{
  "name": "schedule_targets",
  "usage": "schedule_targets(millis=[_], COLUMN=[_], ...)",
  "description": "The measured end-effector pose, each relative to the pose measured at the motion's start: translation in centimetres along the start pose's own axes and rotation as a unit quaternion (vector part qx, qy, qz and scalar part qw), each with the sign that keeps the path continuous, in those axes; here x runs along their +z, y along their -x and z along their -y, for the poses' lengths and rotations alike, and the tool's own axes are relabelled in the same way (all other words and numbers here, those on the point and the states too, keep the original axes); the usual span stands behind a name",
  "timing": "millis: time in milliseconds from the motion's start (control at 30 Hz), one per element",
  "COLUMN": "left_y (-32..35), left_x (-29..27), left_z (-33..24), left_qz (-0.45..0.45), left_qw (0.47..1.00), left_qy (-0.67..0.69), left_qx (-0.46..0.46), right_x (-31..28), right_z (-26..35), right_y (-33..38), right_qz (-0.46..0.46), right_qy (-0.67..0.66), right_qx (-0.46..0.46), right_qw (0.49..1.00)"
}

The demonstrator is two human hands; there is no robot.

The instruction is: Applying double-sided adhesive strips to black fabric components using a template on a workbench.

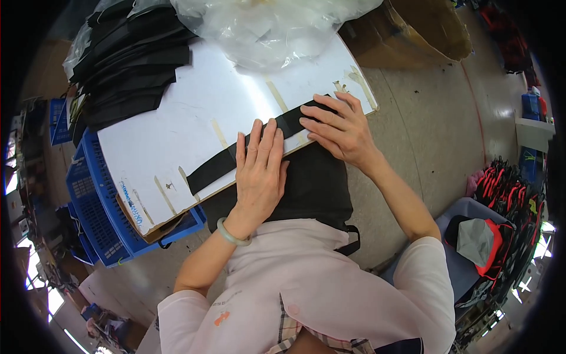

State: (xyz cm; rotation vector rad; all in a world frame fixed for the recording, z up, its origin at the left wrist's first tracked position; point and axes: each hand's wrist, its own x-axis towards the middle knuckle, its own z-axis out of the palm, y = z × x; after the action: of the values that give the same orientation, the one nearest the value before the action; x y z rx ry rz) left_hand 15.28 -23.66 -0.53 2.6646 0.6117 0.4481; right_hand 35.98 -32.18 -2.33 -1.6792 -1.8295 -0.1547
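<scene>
A view from above shows a person in a pale pink top working at a white board (194,127) that rests on blue plastic crates (100,206). A long black fabric strip (236,154) lies slantwise along the near edge of the board, running from lower left to upper right. Below it, a larger piece of black fabric (318,183) hangs off the board edge onto the person's lap.

The left hand (259,171) lies flat, palm down, fingers together and stretched out, pressing on the middle of the strip; it grasps nothing. A pale green bangle (231,235) circles that wrist. The right hand (339,130) also lies flat and unclenched, fingers spread and pointing left, pressing on the upper right end of the strip near the corner of the board. The two hands are close together, with only a short stretch of strip between them.

At the far left of the board sits a stack of black fabric pieces (132,59). A crumpled clear plastic bag (265,26) lies at the far edge. A cardboard box (424,26) stands on the floor beyond. To the right are red and black bags (507,194).
</scene>
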Motion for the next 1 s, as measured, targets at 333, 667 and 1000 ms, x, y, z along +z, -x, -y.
schedule_targets(millis=[333, 667, 1000], left_y=[0.2, 0.4, 0.4], left_x=[0.9, 2.4, 2.6], left_z=[0.0, -0.4, -0.1], left_qz=[-0.018, -0.045, -0.042], left_qw=[0.999, 0.996, 0.995], left_qy=[-0.025, -0.069, -0.088], left_qx=[0.016, 0.022, 0.029], right_x=[0.3, 0.7, 0.8], right_z=[-0.1, 0.0, 0.0], right_y=[0.7, 0.4, 0.1], right_qz=[-0.035, -0.053, -0.051], right_qy=[-0.001, 0.002, 0.008], right_qx=[0.001, -0.002, -0.008], right_qw=[0.999, 0.999, 0.999])
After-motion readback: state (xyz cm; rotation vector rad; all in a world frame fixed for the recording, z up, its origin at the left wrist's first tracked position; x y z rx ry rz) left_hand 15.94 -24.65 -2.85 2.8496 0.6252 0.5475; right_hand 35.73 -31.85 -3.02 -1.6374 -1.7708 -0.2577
